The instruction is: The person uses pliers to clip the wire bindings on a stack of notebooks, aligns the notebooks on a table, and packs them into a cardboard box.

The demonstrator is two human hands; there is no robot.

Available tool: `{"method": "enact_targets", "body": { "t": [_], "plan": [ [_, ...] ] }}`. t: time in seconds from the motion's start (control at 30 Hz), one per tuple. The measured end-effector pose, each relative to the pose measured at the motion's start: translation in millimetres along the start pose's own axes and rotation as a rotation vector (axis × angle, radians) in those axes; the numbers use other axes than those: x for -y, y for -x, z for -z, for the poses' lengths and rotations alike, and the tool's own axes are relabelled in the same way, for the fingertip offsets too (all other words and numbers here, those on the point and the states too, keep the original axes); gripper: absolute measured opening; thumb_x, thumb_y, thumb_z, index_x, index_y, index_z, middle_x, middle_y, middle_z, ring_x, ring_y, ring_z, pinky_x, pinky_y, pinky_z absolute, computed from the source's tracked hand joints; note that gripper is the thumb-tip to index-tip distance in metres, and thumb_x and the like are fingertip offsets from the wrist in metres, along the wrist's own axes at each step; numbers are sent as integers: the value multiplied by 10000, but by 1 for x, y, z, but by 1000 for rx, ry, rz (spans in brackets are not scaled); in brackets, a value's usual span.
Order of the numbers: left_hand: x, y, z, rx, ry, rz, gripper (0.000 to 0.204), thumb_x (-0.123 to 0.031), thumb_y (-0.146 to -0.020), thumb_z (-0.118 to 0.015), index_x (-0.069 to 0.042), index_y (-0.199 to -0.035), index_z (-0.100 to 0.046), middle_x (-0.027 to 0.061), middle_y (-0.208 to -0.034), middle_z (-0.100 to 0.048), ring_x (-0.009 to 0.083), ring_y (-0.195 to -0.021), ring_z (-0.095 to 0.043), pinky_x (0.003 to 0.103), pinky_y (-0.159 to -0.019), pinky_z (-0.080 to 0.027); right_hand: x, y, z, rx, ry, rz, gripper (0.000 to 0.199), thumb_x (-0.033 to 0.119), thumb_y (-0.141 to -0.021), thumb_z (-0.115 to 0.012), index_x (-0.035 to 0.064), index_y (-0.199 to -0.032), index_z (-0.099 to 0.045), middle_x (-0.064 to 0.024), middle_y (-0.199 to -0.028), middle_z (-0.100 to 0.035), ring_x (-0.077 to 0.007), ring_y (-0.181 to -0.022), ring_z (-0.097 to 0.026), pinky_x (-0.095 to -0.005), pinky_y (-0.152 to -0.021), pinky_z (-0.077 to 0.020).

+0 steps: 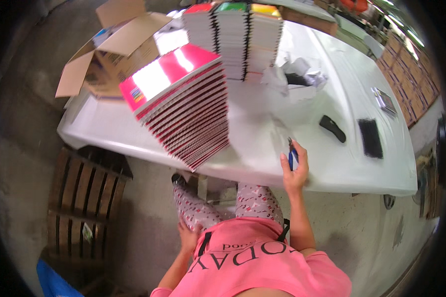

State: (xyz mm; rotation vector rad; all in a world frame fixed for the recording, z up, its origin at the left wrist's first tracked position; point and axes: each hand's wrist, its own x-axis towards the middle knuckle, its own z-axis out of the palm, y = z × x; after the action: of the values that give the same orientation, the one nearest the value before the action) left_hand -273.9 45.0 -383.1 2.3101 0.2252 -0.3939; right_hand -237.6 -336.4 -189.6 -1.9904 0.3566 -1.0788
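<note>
My right hand point(296, 166) is closed round a small pair of pliers point(292, 157) with blue handles, its jaws pointing away from me above the table's front edge. Low beside my lap, my left hand point(188, 235) rests against my thigh with its fingers stretched out and nothing visible in them. In front of me on the white-covered table point(255, 123) rises a tall stack of spiral-bound notebooks point(183, 106) with shiny pink-red covers. A curved black object point(332, 128) lies to the right of the pliers; its kind is unclear.
Behind stand three notebook stacks, with red point(199, 29), green point(231, 34) and yellow point(265, 37) tops. An opened cardboard box point(119, 64) is at the left. Crumpled clear plastic point(302, 74), black binding coils point(370, 138) and a silvery object point(384, 101) lie rightward. A wooden pallet point(86, 198) is lower left.
</note>
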Motion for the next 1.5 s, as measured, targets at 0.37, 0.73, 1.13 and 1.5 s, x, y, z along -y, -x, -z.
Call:
{"method": "enact_targets", "body": {
  "t": [0.37,0.73,1.13,1.5],
  "plan": [
    [-7,-137,9,174,-212,97,775,-605,-730,-586,-268,-1400,-392,269,-1493,-131,421,-1371,-195,524,-1054,-299,91,24,-74,369,67,565,469,198,-739,-699,243,-1192,-591,-9,-1136,-498,-217,-1040,-489,-456,-891,-248],
    [-20,-61,-3,292,-520,-156,737,-685,-800,-449,-321,-1426,-312,160,-1536,-45,573,-1327,-56,724,-934,-288,96,22,-104,285,95,554,460,248,-756,-685,249,-1206,-589,-29,-1170,-478,-243,-1091,-455,-485,-942,-227],
    [-80,0,14,346,-535,-240,812,-729,-729,-516,-337,-1413,-319,114,-1528,-122,582,-1320,-28,817,-828,-236,106,16,-112,251,210,688,473,186,-748,-716,236,-1203,-595,-26,-1145,-505,-225,-1033,-493,-425,-929,-269],
    [-148,-52,95,-207,274,-521,244,-190,-840,-659,-34,-1027,-670,68,-980,-665,165,-829,-628,280,-713,-498,112,14,-97,849,-697,-289,395,214,-866,-623,74,-1229,-555,-115,-921,-628,-208,-746,-599,-283,-633,-458]
  ]
}}
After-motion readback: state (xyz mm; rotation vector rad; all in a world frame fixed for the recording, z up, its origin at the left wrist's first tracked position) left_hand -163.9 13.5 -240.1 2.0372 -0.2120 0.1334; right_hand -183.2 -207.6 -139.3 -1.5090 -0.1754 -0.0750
